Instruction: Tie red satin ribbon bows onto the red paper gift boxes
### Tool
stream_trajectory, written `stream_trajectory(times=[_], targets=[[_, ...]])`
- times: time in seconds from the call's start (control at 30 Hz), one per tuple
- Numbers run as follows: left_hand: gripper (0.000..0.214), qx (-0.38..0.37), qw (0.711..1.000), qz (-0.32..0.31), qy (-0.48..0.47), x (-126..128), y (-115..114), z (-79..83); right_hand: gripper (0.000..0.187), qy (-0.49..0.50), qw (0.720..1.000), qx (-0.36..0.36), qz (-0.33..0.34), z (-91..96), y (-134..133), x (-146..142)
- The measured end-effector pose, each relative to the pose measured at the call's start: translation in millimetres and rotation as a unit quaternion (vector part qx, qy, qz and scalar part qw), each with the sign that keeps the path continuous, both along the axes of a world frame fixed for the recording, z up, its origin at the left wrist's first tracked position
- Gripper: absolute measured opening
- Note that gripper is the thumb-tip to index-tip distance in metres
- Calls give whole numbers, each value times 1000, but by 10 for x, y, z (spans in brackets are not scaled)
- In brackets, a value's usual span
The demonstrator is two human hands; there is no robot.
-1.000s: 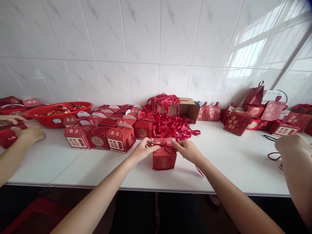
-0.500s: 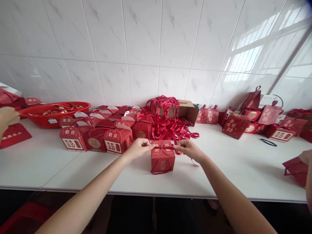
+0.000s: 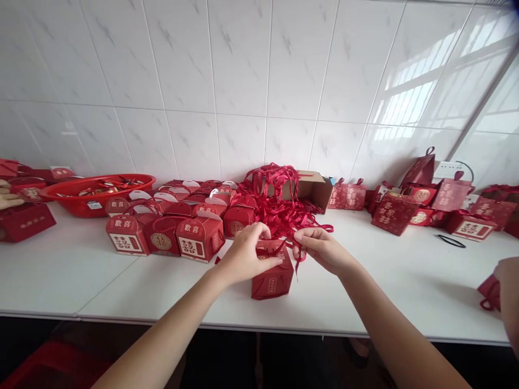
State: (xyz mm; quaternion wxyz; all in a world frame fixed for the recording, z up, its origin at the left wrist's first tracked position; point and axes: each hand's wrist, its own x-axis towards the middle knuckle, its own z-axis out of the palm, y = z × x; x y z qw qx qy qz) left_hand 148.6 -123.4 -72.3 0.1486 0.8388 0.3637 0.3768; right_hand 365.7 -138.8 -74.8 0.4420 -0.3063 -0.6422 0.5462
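Note:
A small red gift box [image 3: 272, 283] with gold lettering stands on the table in front of me. A thin red ribbon [image 3: 287, 241] runs across its top. My left hand [image 3: 248, 255] curves over the box's left top edge, thumb and index finger spaced apart above the lid. The ribbon passes into this hand, and a red end pokes out behind it; the lower fingers are hidden. To the right, my right hand [image 3: 322, 249] pinches the ribbon between thumb and fingertips, with a short tail hanging below.
Packed red boxes [image 3: 198, 243] stand in rows to the left, near a red basin [image 3: 68, 205]. Loose ribbons [image 3: 279, 181] spill from a cardboard box [image 3: 324, 195]. Red bags and boxes [image 3: 395, 213] and a black loop [image 3: 451, 241] lie right. Other people's hands show at both edges.
The ribbon was pulled straight between both hands; now my left hand has come over the box top and my right hand has drawn its part into a loop.

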Motion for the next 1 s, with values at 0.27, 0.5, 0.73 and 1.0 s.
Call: stream_trajectory(times=[0.27,0.5,0.73,1.0], targets=[[4,80,993,90,-18,164,78,-63,31,-66,995,19,-70,-33,-26,25],[16,69,990,112,-47,196,43,-38,32,-176,977,84,-92,-157,63,-199],[9,-52,989,89,-108,-36,134,-100,33,-146,959,132,-203,-265,132,-422],[33,-231,964,79,-110,-231,281,-473,25,-138,974,121,-129,-270,47,-470]])
